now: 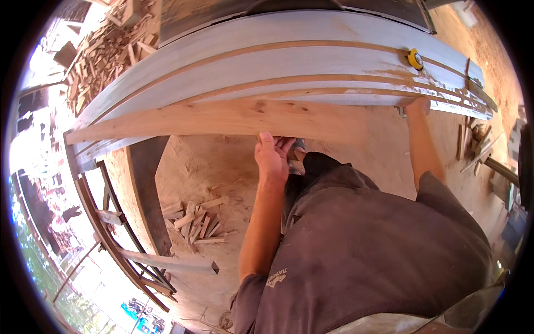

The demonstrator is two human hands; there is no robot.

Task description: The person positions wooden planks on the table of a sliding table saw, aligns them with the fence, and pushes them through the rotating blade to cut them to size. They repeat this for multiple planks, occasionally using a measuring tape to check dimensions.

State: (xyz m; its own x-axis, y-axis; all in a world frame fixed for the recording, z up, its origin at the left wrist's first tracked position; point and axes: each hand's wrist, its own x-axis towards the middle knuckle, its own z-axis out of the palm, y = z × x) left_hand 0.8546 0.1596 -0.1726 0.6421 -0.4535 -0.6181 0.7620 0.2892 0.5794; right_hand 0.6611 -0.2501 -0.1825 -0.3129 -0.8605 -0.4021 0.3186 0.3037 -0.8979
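Note:
A long, light wooden plank (222, 118) lies along the near edge of a long white-topped table (311, 58). My left hand (272, 155) is closed on the plank's near edge around its middle, thumb on top and fingers underneath. My right hand (418, 106) is at the table's near edge, to the right, close to the plank's blurred right end. Its fingers are smeared and partly hidden, so I cannot make out what they grip. Narrow wooden strips (267, 49) run lengthwise on the tabletop. A yellow tape measure (415, 59) sits toward its right end.
Wood offcuts are heaped (105, 67) beyond the table at the far left. A smaller pile of offcuts (197, 220) lies on the dusty floor to my left. A metal frame (111, 239) stands at the left end. More scrap wood (477, 145) lies at right.

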